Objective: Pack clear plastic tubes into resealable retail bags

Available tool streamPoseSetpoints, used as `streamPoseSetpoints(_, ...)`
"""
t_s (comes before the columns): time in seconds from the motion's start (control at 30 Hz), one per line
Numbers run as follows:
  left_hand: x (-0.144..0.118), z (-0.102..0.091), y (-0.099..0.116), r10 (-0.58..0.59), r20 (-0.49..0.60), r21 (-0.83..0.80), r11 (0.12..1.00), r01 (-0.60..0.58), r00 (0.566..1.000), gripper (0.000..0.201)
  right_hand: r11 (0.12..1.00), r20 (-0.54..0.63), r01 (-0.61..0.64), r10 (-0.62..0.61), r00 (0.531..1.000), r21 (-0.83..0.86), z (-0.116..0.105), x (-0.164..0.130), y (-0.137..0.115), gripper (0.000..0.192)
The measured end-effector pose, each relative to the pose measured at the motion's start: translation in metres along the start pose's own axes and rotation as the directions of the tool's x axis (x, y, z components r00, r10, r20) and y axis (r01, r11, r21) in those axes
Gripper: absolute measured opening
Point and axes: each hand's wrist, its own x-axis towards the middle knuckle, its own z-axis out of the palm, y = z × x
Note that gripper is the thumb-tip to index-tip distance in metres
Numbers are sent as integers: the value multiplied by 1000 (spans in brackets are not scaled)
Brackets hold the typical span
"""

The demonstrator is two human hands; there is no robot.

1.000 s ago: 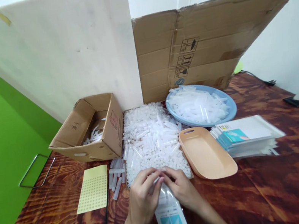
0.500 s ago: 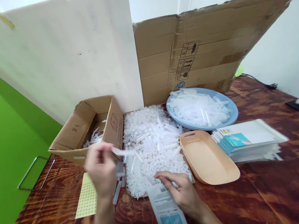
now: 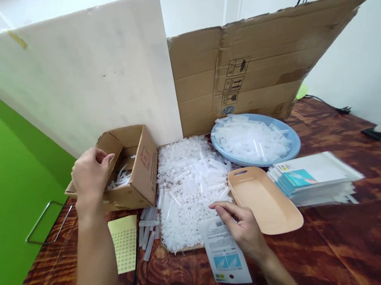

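Pinching right hand (image 3: 241, 226): closed on near packet (image 3: 227, 254)
Left hand (image 3: 90, 174): curled at left box (image 3: 144, 170); cannot tell if holding anything

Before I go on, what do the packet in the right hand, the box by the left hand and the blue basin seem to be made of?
Packet: thin card or plastic film, flat, pale and printed; the look leaves it open.
Box: most likely cardboard, matte brown, with printed marks and thin walls.
Basin: probably plastic, smooth and evenly blue, with a rounded rim.
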Motion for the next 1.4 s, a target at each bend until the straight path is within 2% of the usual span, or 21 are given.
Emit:
streamPoseSetpoints(0.03, -2, 2, -1, -35, 15, 14, 999, 34, 999, 35, 1000, 6, -4, 4, 1000, -3, 0, 0, -1, 28)
streamPoseSetpoints(0.1, -3, 6, -5, -41, 140, -23, 999, 45, 989, 28, 1000, 31, -6, 7, 999, -13, 1, 1, -1, 29)
streamPoseSetpoints(0.17, -3, 10, -10, 45, 255, -114, 993, -17, 966, 25, 1000, 55, -4, 5, 998, -23, 2, 2, -1, 29)
streamPoseSetpoints(0.2, -4, 12, -12, 100, 266, -153, 986, -61, 959, 31, 1000, 60, -2, 3, 998, -25, 3, 2, -1, 29)
streamPoseSetpoints(0.3, -3, 16, -17, 151, 115, -181, 975, -129, 982, 36, 1000, 56, -7, 8, 998, -19, 4, 3, -1, 29)
streamPoseSetpoints(0.37, -1, 15, -18, 38, 15, -161, 986, -35, 999, 26, 1000, 54, -13, 13, 998, -16, 4, 2, -1, 30)
streamPoseSetpoints(0.47, 1, 3, -13, -126, -5, -184, 975, 123, 992, 29, 1000, 52, -19, 20, 998, -23, 4, 1, -2, 31)
streamPoseSetpoints(0.53, -8, -11, -3, -103, -23, -317, 944, 91, 994, 28, 999, 37, -26, 27, 999, -34, 5, 1, -2, 31)
streamPoseSetpoints(0.6, -33, -26, 16, -39, -114, -479, 878, -21, 993, 28, 998, -25, -40, 39, 999, -53, 8, 2, -2, 32)
streamPoseSetpoints(0.67, -76, -35, 43, -36, -172, -560, 826, -68, 984, 26, 994, -147, -68, 56, 988, -81, 13, 4, -4, 34)
streamPoseSetpoints(0.73, -131, -35, 72, 131, 17, -662, 744, -87, 991, 21, 990, -274, -98, 68, 959, -97, 19, 5, -7, 36)
streamPoseSetpoints(0.8, -183, -24, 98, 358, 209, -699, 706, -117, 910, 33, 991, -326, -105, 72, 943, -84, 24, 4, -13, 37)
streamPoseSetpoints(0.83, -204, -16, 109, 416, 259, -708, 696, -121, 872, 51, 994, -302, -88, 65, 951, -65, 26, 2, -16, 37)
streamPoseSetpoints(0.87, -220, -8, 116, 417, 285, -715, 692, -98, 863, 64, 998, -244, -61, 51, 968, -33, 28, 0, -19, 38)
streamPoseSetpoints(0.93, -237, 6, 123, 342, 260, -750, 660, -34, 903, 74, 997, -59, 3, 1, 998, 72, 29, -6, -23, 41)
streamPoseSetpoints(1.0, -238, 16, 120, 229, 265, -790, 608, 75, 937, 60, 981, 112, 29, -51, 992, 191, 29, -9, -24, 44)
streamPoseSetpoints(1.03, -236, 18, 116, 172, 291, -806, 575, 144, 941, 48, 973, 142, 20, -54, 988, 230, 29, -10, -23, 43)
streamPoseSetpoints(1.13, -229, 21, 104, 48, 409, -832, 430, 350, 911, 28, 972, 40, -16, 6, 999, 235, 28, -6, -18, 30)
streamPoseSetpoints(1.2, -227, 22, 101, 73, 473, -841, 336, 425, 878, 28, 976, -9, -25, 27, 1000, 217, 27, -1, -16, 29)
streamPoseSetpoints(1.3, -224, 29, 100, 164, 485, -854, 300, 425, 859, 26, 973, 13, -9, 7, 1000, 231, 24, 6, -15, 17)
streamPoseSetpoints(1.4, -216, 38, 100, 85, 355, -877, 375, 300, 931, 24, 976, -71, 16, 0, 998, 217, 22, 11, -11, 10)
